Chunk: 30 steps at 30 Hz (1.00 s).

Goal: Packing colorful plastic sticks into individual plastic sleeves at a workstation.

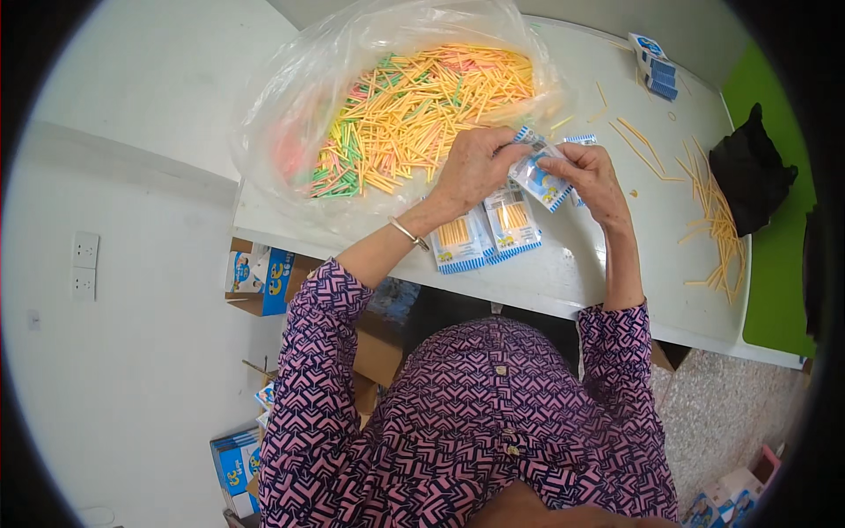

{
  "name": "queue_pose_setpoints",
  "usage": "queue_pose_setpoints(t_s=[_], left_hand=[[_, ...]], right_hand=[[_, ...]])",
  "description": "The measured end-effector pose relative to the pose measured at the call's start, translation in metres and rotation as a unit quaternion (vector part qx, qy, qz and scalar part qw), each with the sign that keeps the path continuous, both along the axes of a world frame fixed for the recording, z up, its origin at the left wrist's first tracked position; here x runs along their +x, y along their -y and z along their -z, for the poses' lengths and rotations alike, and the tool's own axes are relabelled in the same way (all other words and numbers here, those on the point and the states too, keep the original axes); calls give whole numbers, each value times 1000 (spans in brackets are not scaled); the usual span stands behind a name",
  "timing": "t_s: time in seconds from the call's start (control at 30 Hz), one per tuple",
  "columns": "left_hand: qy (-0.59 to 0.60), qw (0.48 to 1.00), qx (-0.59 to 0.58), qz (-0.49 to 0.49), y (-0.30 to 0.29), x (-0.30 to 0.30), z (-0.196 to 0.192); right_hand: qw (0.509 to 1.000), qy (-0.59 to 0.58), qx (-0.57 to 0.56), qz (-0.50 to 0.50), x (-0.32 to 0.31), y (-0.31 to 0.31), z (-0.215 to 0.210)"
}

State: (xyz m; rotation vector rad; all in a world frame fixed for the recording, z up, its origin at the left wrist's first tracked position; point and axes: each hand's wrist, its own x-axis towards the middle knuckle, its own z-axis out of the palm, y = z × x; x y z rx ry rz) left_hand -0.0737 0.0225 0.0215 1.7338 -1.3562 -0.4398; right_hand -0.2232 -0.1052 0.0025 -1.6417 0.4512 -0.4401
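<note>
Both hands hold a small clear packet [544, 183] with blue-striped ends and a blue and yellow print. My left hand [475, 167] pinches its upper left corner. My right hand [591, 179] grips its right side between thumb and fingers. Just below lie flat packets filled with thin yellow sticks, one on the left [458, 242] and one beside it [512, 224]. Partly behind my right hand is another striped packet [579, 141]. Beyond my left hand, a large clear plastic bag [273, 114] lies open, full of short yellow, green and pink sticks [431, 97].
Loose longer sticks [723, 242] are scattered on the white table [563, 273] at the right, next to a black cloth or bag [753, 172]. A bundle of striped packets [658, 75] stands at the far right. Below the table's left edge are printed cardboard boxes [264, 277].
</note>
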Motion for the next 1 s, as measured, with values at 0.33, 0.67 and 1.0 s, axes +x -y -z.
queue_pose_setpoints(t_s=[0.33,0.67,1.0], left_hand=[[267,960,-74,-47,-1,59,12],[515,835,161,-109,-5,125,51],[558,809,100,-153,5,127,74]], right_hand=[[1000,15,-22,14,1,8,15],[998,18,10,56,-2,12,13],[996,27,20,83,-1,10,16]])
